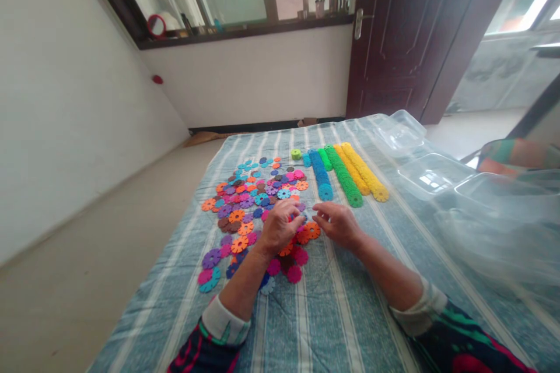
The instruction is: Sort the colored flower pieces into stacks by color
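Observation:
Many flat snowflake-shaped plastic discs (245,204) in orange, purple, blue and pink lie scattered on a striped blue-grey cloth (332,315). My left hand (280,226) rests over the right edge of the pile, fingers curled in a pinch; what it grips is hidden. My right hand (338,222) hovers just right of it, fingers curled, beside an orange disc (312,229). Behind the hands lie stacked rows of discs: blue (320,175), green (343,176), orange-yellow (352,170) and yellow (365,172). A single green disc (296,154) stands alone.
Clear plastic containers (431,172) and a lid (400,128) sit at the right of the cloth. Another person's patterned sleeve (518,154) shows at the far right. A dark door (406,35), white wall and a window sill with bottles lie beyond.

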Demonstrator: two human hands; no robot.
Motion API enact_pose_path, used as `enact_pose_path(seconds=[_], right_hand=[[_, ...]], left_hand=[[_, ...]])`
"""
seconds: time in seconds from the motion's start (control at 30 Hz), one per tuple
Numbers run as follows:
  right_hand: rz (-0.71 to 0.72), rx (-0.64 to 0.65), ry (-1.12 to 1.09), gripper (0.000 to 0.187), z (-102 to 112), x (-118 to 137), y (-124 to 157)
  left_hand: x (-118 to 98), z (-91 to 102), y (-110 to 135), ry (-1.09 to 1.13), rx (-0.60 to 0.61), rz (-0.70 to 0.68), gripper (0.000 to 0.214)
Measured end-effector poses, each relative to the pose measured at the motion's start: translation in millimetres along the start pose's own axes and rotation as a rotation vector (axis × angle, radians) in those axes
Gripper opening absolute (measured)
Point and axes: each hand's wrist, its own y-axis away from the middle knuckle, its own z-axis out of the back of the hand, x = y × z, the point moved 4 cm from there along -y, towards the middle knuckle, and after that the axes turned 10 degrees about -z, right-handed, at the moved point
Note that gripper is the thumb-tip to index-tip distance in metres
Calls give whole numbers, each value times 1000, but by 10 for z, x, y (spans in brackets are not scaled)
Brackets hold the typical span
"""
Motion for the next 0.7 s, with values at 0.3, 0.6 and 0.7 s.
enact_pose_path(seconds=[0.3, 0.6, 0.7], right_hand=[[5, 135, 17, 11, 9, 50, -12], [-106, 147, -58, 13, -14, 8, -18], [-121, 152, -48, 12, -22, -16, -21]], left_hand=[[-64, -124, 15, 58, 63, 20, 15], [181, 41, -7, -156, 77, 59, 22], [425, 80, 42, -333, 170, 129, 21]])
